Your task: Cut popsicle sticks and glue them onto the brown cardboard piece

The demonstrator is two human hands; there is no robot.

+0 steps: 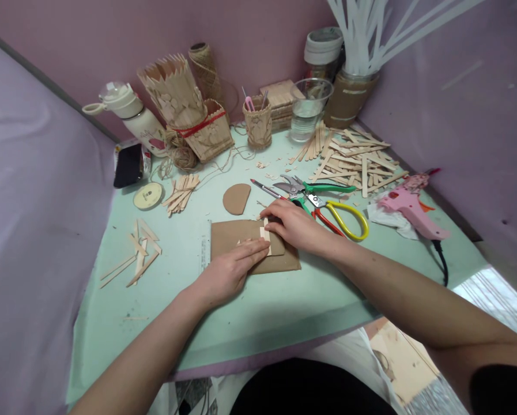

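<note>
Black clothing (310,392): beyond the table's (327,305) near edge.
Left hand (230,274): flat, fingers together over the strips' near ends.
Right hand (295,225): fingertips narrowed at the far ends; pinching or not, cannot tell.
Wood strips (264,233): under both hands' fingertips, on the small cardboard (278,248), near the brown sheet's (223,230) right edge.
Good pressing: best light and even, sides flush.

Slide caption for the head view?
Left hand and right hand touch wooden strips on brown cardboard, pink glue gun nearby.
</note>
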